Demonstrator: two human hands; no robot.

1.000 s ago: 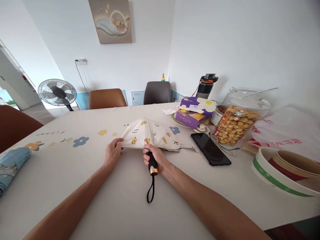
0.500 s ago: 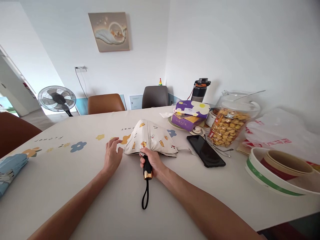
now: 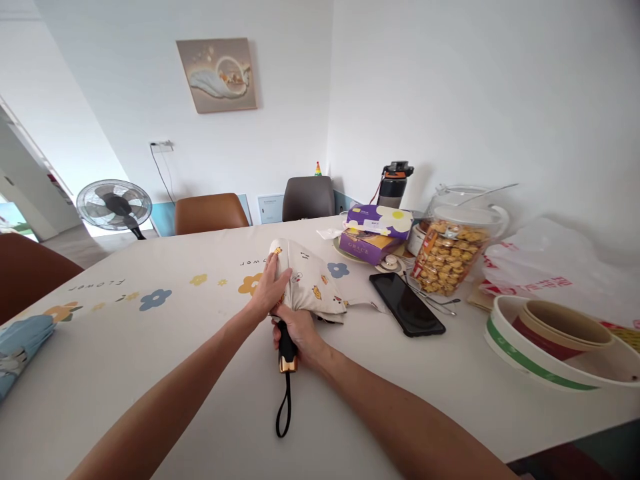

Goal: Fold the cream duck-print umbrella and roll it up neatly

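Observation:
A folded umbrella (image 3: 311,283) with a cream canopy and small cartoon prints lies on the table, its loose cloth bunched and spread to the right. My right hand (image 3: 300,331) is wrapped round the top of its black handle (image 3: 287,343), which ends in a gold band and a black wrist loop (image 3: 283,413). Flat along the left side of the canopy rests my left hand (image 3: 271,290), fingers stretched out and pressing on the cloth. The canopy's underside and the shaft are hidden.
Right of the umbrella lie a black phone (image 3: 407,303) and a cable (image 3: 435,301). Beyond are a purple tissue box (image 3: 370,245), a bottle (image 3: 393,187), a snack jar (image 3: 450,257), a plastic bag (image 3: 535,260) and paper bowls (image 3: 545,377). A blue folded umbrella (image 3: 23,350) is far left.
My left hand has moved right from the table onto the canopy, and the cloth's left side is pushed inward. My right hand keeps its grip on the handle.

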